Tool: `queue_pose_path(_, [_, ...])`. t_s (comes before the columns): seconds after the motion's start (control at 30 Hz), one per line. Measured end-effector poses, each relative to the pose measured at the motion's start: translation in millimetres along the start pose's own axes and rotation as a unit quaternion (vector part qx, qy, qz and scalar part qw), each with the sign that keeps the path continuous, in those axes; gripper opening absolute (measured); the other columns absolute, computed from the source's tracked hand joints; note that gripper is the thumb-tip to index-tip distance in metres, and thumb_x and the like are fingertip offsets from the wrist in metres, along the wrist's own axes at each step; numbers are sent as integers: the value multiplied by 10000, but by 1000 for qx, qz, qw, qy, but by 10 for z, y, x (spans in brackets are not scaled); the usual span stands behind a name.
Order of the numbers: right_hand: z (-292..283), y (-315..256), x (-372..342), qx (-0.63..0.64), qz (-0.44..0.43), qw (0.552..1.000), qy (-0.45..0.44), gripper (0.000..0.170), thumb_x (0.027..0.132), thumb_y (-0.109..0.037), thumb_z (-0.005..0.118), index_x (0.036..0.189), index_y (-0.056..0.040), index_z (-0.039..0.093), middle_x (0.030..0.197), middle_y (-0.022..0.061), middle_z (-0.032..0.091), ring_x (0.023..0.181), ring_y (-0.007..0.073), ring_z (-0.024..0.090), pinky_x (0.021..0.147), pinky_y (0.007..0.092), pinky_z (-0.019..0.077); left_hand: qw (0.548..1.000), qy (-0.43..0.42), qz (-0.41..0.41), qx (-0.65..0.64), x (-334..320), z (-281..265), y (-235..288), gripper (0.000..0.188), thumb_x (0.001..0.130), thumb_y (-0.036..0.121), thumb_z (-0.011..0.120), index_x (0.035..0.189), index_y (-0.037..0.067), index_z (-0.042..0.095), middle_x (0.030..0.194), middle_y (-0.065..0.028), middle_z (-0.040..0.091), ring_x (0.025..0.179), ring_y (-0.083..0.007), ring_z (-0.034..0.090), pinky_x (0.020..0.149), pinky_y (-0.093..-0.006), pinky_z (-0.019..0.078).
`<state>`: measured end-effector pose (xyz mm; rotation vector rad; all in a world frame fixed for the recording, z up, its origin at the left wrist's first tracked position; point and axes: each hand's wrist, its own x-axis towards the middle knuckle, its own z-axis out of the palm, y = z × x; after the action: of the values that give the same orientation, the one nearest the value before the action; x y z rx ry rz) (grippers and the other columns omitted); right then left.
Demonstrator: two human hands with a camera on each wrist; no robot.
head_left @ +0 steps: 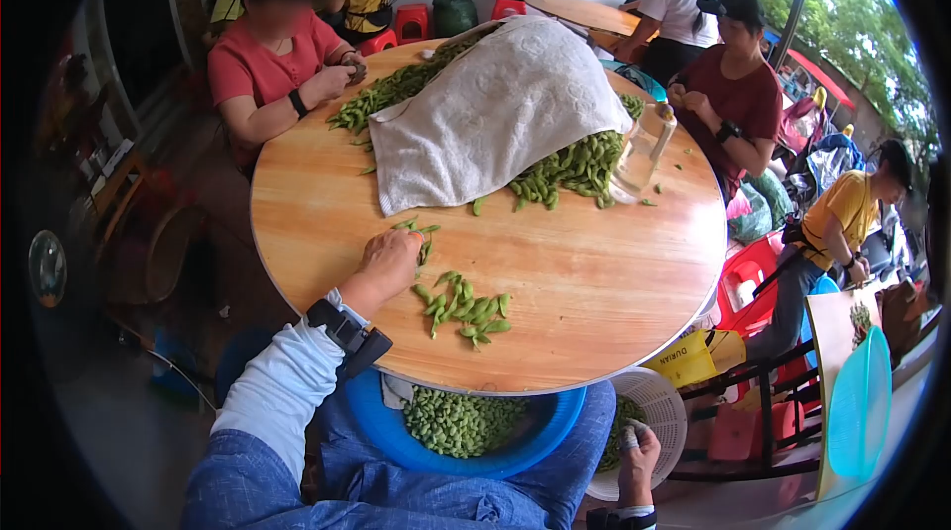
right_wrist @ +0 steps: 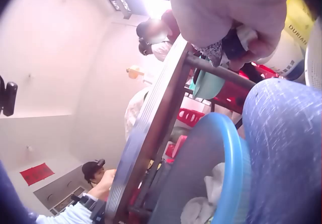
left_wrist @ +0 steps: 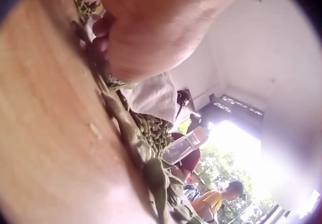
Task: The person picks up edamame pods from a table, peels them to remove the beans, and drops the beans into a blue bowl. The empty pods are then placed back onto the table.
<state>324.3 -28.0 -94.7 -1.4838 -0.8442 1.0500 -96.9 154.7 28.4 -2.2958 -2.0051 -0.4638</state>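
Note:
Green edamame pods (head_left: 464, 307) lie in a loose group on the round wooden table (head_left: 584, 302) before me. My left hand (head_left: 388, 265) is just beyond that group, its fingers bent and pinching a few pods (head_left: 426, 251). In the left wrist view, the left hand (left_wrist: 156, 28) is low over the tabletop, with pods beside it. My right hand (head_left: 639, 456) is over the edge of a white slotted basket (head_left: 666, 411) by my knee, with pale wrapping on a fingertip. Loosely curled fingers show on the right hand (right_wrist: 231, 18), and no pod is visible in them.
A blue basin (head_left: 371, 421) of shelled beans (head_left: 464, 421) sits in my lap. A pale towel (head_left: 495, 104) covers a big pod heap (head_left: 565, 173), beside a clear bottle (head_left: 644, 149). People sit across the table at left (head_left: 277, 64) and right (head_left: 728, 94).

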Motion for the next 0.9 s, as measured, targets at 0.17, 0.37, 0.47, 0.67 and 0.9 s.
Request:
queue_pose_path(0.17, [401, -367, -99, -34, -69, 994, -71, 127, 777, 7, 551, 901, 31, 563, 789, 32, 580, 699, 83, 523, 651, 203, 427, 997, 58, 38, 18, -16, -28, -13, 114, 667, 20, 484, 756, 19, 556, 775, -178, 565, 757, -343, 556, 664, -436, 431])
queue_pose_path(0.37, [959, -924, -244, 9, -117, 964, -239, 185, 787, -19, 561, 967, 24, 561, 847, 45, 582, 771, 98, 541, 705, 214, 432, 944, 35, -70, -321, -118, -104, 64, 113, 716, 28, 564, 829, 18, 560, 727, -117, 595, 619, -234, 576, 589, -304, 456])
queue_pose_path(0.47, [1281, -1228, -289, 79, -56, 947, -305, 217, 804, -46, 545, 1014, 9, 552, 882, 34, 573, 778, 87, 529, 712, 205, 423, 798, -34, -77, -597, -460, -294, 511, 91, 765, 10, 581, 851, -4, 556, 734, 8, 568, 650, -49, 512, 560, -190, 428])
queue_pose_path(0.67, [1600, -1298, -286, 216, 104, 879, -413, 236, 809, -76, 546, 1037, -12, 548, 876, 5, 579, 771, 64, 520, 692, 188, 413, 715, -153, -38, -681, -1153, -311, 1069, 160, 725, 35, 646, 851, 6, 552, 758, 13, 562, 689, -45, 515, 624, -191, 435])
queue_pose_path(0.9, [1480, -1221, -316, 179, 78, 877, -440, 222, 805, -71, 551, 1015, 2, 550, 909, 29, 600, 800, 91, 553, 718, 219, 440, 730, -248, -47, -635, -1275, -249, 1088, 217, 737, 55, 633, 928, 26, 532, 841, 3, 546, 744, -48, 500, 649, -198, 421])
